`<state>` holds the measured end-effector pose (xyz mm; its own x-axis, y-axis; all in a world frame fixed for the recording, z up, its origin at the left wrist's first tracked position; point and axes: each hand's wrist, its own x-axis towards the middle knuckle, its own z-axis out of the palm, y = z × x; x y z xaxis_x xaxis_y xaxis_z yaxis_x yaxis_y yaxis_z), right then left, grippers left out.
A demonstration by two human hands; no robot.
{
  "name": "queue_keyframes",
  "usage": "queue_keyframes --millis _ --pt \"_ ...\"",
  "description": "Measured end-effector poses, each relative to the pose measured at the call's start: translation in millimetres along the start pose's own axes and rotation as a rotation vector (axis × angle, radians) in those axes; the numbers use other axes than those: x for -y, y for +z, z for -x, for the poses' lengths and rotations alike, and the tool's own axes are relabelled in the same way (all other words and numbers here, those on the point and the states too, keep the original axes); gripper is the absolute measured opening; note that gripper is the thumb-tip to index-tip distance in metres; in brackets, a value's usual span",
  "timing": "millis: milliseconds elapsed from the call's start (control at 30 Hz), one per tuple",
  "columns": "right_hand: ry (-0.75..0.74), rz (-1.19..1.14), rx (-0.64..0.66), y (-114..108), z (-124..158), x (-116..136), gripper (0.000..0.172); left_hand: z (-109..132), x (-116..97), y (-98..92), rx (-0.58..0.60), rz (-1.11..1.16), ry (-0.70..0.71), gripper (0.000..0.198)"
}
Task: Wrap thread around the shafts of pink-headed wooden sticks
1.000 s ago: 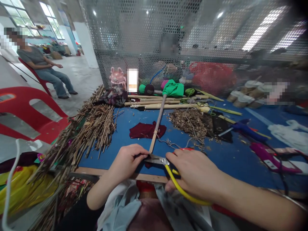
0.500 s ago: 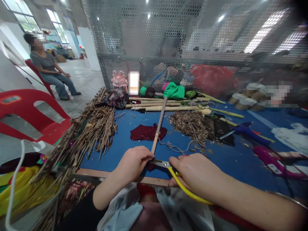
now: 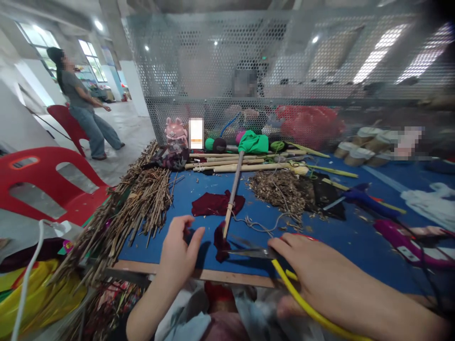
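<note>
My right hand (image 3: 316, 270) grips yellow-handled scissors (image 3: 254, 253) low over the table's front edge. The scissors' blades point left and look parted, though motion blurs them. My left hand (image 3: 179, 246) is empty, with thumb and fingers apart, left of a small dark red cloth scrap (image 3: 222, 248). The blade tips are beside this scrap. A grey-wrapped stick (image 3: 235, 182) lies lengthwise, its bare wooden end over the scrap and its far end at a bright green cloth bundle (image 3: 254, 142). A larger dark red cloth piece (image 3: 209, 203) lies beneath the stick.
Dry twigs (image 3: 149, 203) pile up on the left, overhanging the blue table (image 3: 185, 189). Brown chips (image 3: 277, 192) and grey string (image 3: 254, 225) lie right of the stick. A perforated metal screen (image 3: 206, 57) stands behind. A person (image 3: 81, 104) stands near red chairs (image 3: 67, 175).
My left hand has let go of the stick's near end and drawn back left, opening. The scissors have moved slightly right and down, blades parting. The person at left has risen from the chair.
</note>
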<state>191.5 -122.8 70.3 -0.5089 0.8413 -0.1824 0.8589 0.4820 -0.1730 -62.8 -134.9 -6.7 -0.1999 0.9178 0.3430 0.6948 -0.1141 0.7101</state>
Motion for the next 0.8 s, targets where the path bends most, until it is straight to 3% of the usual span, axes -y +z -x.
queue_keyframes --millis 167,233,433,567,633,800 --pt "0.067 -0.165 -0.051 -3 24 -25 0.068 32 -3 1.7 0.196 -0.223 0.098 0.024" --pt "0.056 -0.255 -0.036 3 29 -30 0.064 40 -6 8.8 0.22 -0.26 0.127 0.023" --pt "-0.02 -0.428 -0.011 24 28 -28 0.062 39 -9 25.6 0.133 -0.282 0.23 0.017" --pt "-0.032 -0.43 -0.026 30 22 -27 0.067 37 -2 21.9 0.003 -0.349 0.317 0.018" --pt "-0.021 -0.422 -0.013 33 21 -27 0.068 37 1 17.4 -0.007 -0.391 0.358 0.02" --pt "-0.044 -0.455 0.025 29 23 -25 0.063 26 -1 5.9 0.224 -0.297 0.358 0.023"
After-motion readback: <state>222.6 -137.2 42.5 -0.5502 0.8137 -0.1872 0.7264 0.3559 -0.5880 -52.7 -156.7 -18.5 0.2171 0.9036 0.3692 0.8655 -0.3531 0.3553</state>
